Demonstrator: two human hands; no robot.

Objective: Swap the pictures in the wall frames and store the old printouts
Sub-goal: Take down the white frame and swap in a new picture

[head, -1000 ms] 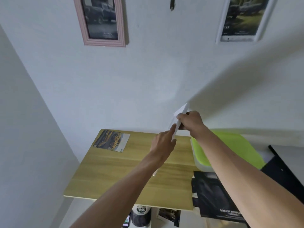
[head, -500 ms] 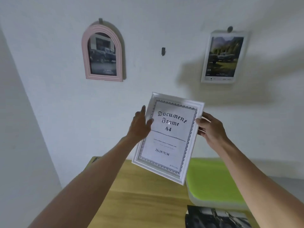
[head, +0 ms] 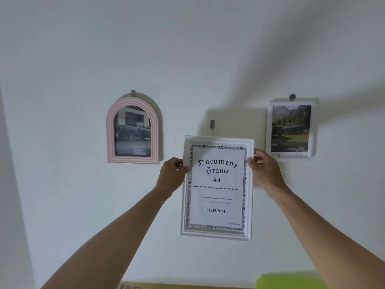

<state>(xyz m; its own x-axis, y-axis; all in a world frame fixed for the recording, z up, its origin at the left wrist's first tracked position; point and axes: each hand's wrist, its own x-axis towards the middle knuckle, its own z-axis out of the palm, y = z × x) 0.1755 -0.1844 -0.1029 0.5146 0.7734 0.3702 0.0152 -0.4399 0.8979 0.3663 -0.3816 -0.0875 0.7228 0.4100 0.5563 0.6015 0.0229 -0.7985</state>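
I hold a white A4 document frame upright against the wall, its "Document Frame A4" insert facing me. My left hand grips its left edge and my right hand grips its right edge, both near the top. A bare grey wall hook sits just above the frame's top edge. A pink arched frame with a dark truck picture hangs to the left. A white rectangular frame with a landscape truck picture hangs to the right.
The wooden table's far edge shows along the bottom, with a printout corner on it. A lime green lid lies at the bottom right. A side wall closes the left.
The white frame rose from a tilted hold over the table to upright just under the middle hook. My view tipped up, so the table has almost dropped out of sight.
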